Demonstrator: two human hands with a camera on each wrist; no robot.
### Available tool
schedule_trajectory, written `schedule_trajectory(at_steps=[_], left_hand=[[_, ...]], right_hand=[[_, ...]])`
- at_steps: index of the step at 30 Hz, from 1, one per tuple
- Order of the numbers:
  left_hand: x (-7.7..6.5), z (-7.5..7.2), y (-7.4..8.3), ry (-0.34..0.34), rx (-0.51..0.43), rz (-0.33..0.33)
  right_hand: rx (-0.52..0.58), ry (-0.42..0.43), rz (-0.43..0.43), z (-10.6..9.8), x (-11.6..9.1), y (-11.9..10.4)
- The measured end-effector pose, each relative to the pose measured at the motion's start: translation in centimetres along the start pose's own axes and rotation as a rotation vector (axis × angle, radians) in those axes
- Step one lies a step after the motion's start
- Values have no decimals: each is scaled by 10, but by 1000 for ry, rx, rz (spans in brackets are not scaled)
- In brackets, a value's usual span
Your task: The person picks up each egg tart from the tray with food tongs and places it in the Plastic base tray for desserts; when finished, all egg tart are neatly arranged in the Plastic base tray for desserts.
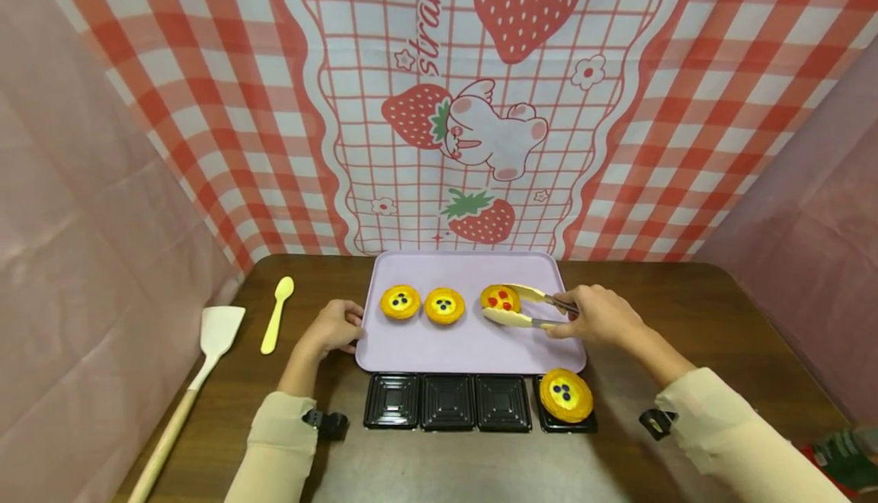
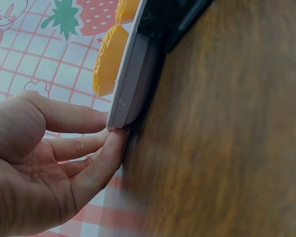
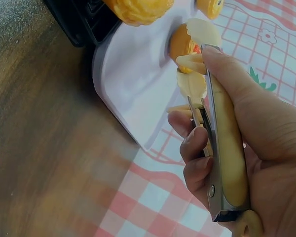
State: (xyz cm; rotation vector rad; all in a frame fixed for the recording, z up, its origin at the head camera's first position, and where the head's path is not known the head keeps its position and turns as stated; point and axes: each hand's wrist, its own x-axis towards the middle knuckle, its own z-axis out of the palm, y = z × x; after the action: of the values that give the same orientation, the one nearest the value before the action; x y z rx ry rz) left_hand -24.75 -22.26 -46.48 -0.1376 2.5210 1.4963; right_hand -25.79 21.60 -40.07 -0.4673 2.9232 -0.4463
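A tart with red toppings (image 1: 501, 299) was in the right half of a pale lilac tray (image 1: 473, 350), between the two pale tips of a pair of tongs (image 1: 509, 318), one tip on its far side and one on its near side; whether they pressed against the tart, or whether it was lifted at all, could not be told. The right hand (image 1: 604, 314) held the tongs by their handles, with the thumb on one arm and the fingers curled round the other. To the left on the tray sat two tarts with dark blue toppings, a middle one (image 1: 444, 306) and a left one (image 1: 401, 302), near each other. At the tray's left edge, the left hand (image 1: 336, 325) pinched the rim with its fingertips. Along the near side of the tray stood a row of square black holders (image 1: 447, 402); the rightmost bore another blue-topped tart (image 1: 565, 395), which sat slightly tilted. Farther left on the brown wooden table (image 1: 686, 312) lay a yellow spoon (image 1: 277, 316), and beyond it, at the left edge, a white-bladed spatula (image 1: 218, 331) with a wooden handle. A red-checked cloth with strawberries (image 1: 439, 53) hung at the far side.
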Motion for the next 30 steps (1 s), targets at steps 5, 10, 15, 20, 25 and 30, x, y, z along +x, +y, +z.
schedule_trajectory(at_steps=[5,10,15,20,25,30], left_hand=[[0,-2,0,-19,-13,18],[-3,-3,1,-35,-23,45],[-3,0,2,-16,-3,10],[-3,1,2,-13,5,7],[-2,1,1,-15,10,8],[-1,0,1,-11,21,3]], right_hand=[[-1,12,6,-7,-6,0],[-15,36,-20,-17,-15,-2],[-14,31,-37,-28,-28,-5],[-45,45,-49,-44,-45,-8],[-82,77,-90,-56,-61,-11],[-113,89,-178,-60,-74,-14]])
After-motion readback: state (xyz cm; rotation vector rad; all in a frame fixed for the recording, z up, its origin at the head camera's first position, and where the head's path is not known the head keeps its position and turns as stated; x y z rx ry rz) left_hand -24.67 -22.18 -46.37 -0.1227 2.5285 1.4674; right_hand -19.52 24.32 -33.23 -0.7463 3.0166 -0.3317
